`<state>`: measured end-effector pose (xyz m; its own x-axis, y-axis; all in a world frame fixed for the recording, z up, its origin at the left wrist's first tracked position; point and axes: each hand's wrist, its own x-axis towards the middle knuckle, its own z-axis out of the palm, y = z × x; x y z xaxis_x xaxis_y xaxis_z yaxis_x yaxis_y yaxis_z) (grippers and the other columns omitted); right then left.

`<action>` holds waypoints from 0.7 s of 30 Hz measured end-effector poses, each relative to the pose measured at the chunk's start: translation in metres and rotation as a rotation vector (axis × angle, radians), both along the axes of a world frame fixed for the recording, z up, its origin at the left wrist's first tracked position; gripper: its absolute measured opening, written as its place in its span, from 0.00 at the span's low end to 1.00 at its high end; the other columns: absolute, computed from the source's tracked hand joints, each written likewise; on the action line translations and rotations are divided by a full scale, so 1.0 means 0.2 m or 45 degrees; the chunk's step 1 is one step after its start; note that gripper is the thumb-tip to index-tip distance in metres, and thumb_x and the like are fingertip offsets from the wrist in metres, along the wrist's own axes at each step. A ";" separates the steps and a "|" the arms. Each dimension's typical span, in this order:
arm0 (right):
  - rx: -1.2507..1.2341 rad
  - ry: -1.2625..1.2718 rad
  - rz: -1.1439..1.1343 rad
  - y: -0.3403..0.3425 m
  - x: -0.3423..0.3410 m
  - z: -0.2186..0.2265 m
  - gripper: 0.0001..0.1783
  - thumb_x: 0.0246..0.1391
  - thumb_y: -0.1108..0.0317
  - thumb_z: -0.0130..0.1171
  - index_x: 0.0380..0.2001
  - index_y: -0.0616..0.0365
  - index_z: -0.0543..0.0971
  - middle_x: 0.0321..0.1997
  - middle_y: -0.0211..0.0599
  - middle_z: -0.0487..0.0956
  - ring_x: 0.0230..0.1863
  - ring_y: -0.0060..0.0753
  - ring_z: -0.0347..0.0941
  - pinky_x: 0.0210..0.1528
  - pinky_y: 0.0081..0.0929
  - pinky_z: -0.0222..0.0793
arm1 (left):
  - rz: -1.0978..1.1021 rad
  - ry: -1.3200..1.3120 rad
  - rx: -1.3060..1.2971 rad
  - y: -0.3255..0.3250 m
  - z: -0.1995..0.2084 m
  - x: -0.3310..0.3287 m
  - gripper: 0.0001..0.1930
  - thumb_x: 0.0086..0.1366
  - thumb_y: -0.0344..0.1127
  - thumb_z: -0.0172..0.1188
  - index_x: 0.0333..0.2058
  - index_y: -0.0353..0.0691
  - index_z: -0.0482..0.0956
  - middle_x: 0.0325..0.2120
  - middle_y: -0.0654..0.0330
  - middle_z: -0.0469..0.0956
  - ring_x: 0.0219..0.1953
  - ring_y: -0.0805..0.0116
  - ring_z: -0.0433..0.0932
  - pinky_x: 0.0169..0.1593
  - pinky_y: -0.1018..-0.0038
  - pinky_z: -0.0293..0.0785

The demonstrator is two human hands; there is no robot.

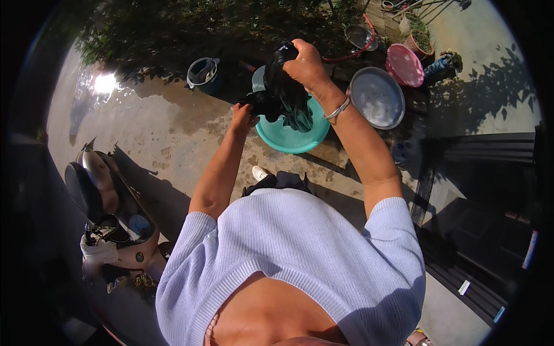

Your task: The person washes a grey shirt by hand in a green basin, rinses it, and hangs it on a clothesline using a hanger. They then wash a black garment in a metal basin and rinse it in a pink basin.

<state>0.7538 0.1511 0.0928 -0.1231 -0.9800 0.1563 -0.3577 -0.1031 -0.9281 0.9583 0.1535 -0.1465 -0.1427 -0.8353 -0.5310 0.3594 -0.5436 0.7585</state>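
Observation:
A wet-looking black cloth (pixel 281 86) is stretched between my two hands over a turquoise basin (pixel 293 142). My right hand (pixel 307 66), with a silver bangle at its wrist, is raised and closed on the upper end of the cloth. Lower and to the left, my left hand (pixel 242 117) grips another part of it beside the basin's left rim. The cloth's lower folds hang down into the basin, so what lies beneath them is hidden. Its exact kind of garment I cannot make out.
Right of the basin stands a round metal tub (pixel 378 98) with whitish suds, then a pink basin (pixel 405 65). A dark bucket (pixel 203 76) holding cloth is at the left. A scooter (pixel 109 207) is parked further left. Leafy plants (pixel 173 29) border the far side; a red hose (pixel 349 55) runs there.

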 end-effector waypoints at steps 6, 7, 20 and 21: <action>-0.115 0.165 -0.074 0.10 -0.09 0.09 0.16 0.33 0.83 0.52 0.33 0.66 0.74 0.23 0.26 0.71 0.22 0.14 0.63 0.23 0.17 0.60 | -0.086 -0.014 0.193 0.10 -0.17 -0.06 0.13 0.63 0.32 0.51 0.46 0.40 0.74 0.40 0.58 0.79 0.41 0.63 0.78 0.46 0.67 0.76; -0.096 0.267 -0.086 0.14 -0.11 0.11 0.17 0.33 0.84 0.52 0.33 0.65 0.75 0.24 0.26 0.72 0.23 0.14 0.64 0.24 0.17 0.61 | -0.102 0.006 0.209 0.10 -0.17 -0.06 0.13 0.63 0.32 0.51 0.46 0.40 0.74 0.40 0.58 0.79 0.41 0.63 0.78 0.46 0.66 0.76; -0.088 -0.418 0.266 0.52 0.20 -0.04 0.20 0.36 0.85 0.56 0.39 0.69 0.73 0.33 0.43 0.77 0.39 0.30 0.74 0.46 0.21 0.67 | -0.524 0.875 0.621 -0.07 -0.15 -0.21 0.14 0.64 0.35 0.52 0.48 0.41 0.74 0.42 0.59 0.78 0.43 0.61 0.77 0.49 0.65 0.75; -0.050 -0.456 0.295 0.55 0.20 0.00 0.20 0.35 0.86 0.55 0.39 0.70 0.73 0.34 0.42 0.77 0.40 0.29 0.74 0.47 0.21 0.66 | -0.553 0.929 0.657 -0.07 -0.14 -0.21 0.15 0.64 0.35 0.52 0.48 0.42 0.74 0.42 0.59 0.78 0.43 0.60 0.77 0.49 0.65 0.75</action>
